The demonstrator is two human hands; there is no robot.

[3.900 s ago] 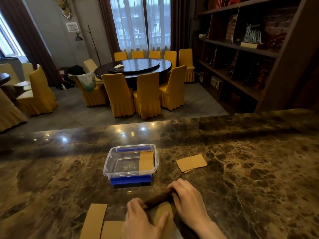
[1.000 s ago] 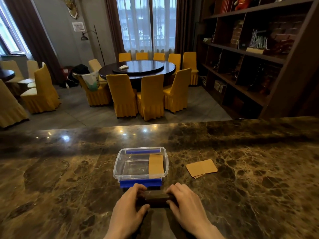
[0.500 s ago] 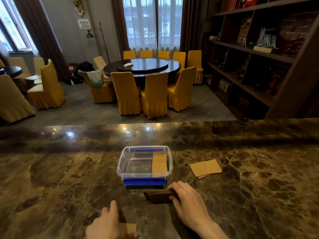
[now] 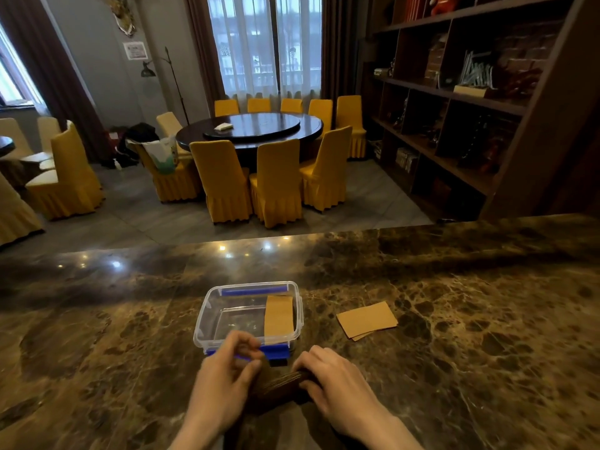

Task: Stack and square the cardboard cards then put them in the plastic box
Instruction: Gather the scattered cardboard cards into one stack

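A stack of cardboard cards (image 4: pixel 279 386) stands on edge on the marble counter, just in front of the clear plastic box (image 4: pixel 207 316) with blue clips. My right hand (image 4: pixel 328 375) grips the stack's right end. My left hand (image 4: pixel 227 373) closes on its left end, fingers curled over the top. One brown card (image 4: pixel 279 315) leans inside the box at its right side. Two loose cards (image 4: pixel 367 319) lie flat to the right of the box.
The dark marble counter (image 4: pixel 454 319) stretches wide on both sides. Its far edge drops to a dining room with a round table (image 4: pixel 250 129) and yellow chairs. A dark shelf unit (image 4: pixel 470 102) stands at the right.
My left hand has come back from the near left of the counter to the stack's left end. The right hand kept its hold on the stack.
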